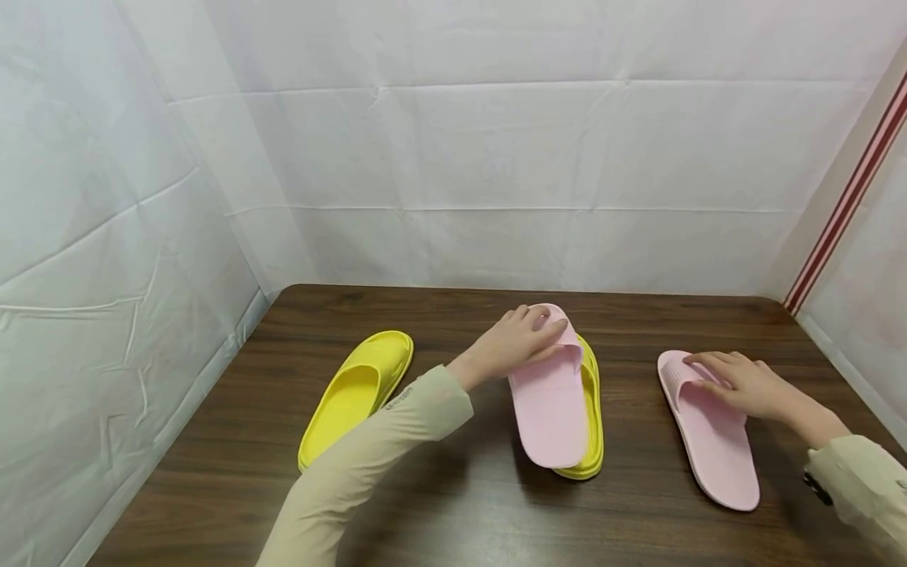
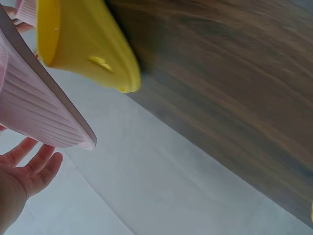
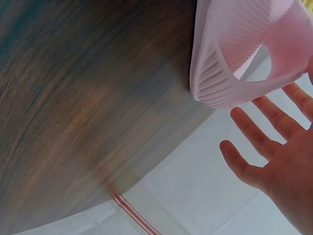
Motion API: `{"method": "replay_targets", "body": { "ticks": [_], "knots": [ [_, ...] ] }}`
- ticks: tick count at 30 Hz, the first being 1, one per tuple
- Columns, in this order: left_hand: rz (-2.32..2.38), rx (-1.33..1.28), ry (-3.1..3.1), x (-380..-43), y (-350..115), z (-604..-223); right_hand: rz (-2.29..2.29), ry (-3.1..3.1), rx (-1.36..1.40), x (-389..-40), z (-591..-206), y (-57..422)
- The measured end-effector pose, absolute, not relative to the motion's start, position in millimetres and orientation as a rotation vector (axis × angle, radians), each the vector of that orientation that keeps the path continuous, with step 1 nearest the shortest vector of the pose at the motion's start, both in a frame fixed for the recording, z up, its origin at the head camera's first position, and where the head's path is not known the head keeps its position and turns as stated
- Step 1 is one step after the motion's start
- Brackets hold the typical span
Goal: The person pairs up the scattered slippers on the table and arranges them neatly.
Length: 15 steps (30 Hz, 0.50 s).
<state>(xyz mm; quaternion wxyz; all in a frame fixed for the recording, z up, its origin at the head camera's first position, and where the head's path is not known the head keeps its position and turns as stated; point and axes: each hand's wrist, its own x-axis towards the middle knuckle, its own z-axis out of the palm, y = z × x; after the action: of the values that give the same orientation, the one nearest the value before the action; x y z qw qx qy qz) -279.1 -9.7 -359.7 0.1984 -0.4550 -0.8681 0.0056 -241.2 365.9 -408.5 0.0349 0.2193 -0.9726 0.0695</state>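
The left hand (image 1: 514, 345) loosely pinches a pink slipper (image 1: 551, 417) mostly hiding a yellow one (image 1: 594, 405), the right hand (image 1: 753, 387) its pink mate (image 1: 723, 457).

"Doing what with the left arm (image 1: 368, 465)?"

"Reaching up from the bottom of the head view, slanting over toward the middle."

"And with the left grip (image 1: 523, 342)?"

"Pinching, turned palm down. Poking out some left fingers (image 2: 46, 174), a little bent, in the left wrist view."

"And with the right arm (image 1: 868, 480)?"

"Reaching in low from the right side, slanting up and inward."

"And with the right grip (image 1: 744, 384)?"

"Pinching too, also turned palm down. Spreading the right fingers (image 3: 252, 131) apart like a fan, nearly straight."
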Motion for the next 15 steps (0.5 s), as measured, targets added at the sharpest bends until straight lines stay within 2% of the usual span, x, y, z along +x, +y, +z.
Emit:
{"method": "replay_targets", "body": {
  "ticks": [15],
  "knots": [
    [0.032, -1.316, -2.437, -280, 38, -354, 0.287, -2.979, 0.708, -240, -408, 373]
  ]
}}
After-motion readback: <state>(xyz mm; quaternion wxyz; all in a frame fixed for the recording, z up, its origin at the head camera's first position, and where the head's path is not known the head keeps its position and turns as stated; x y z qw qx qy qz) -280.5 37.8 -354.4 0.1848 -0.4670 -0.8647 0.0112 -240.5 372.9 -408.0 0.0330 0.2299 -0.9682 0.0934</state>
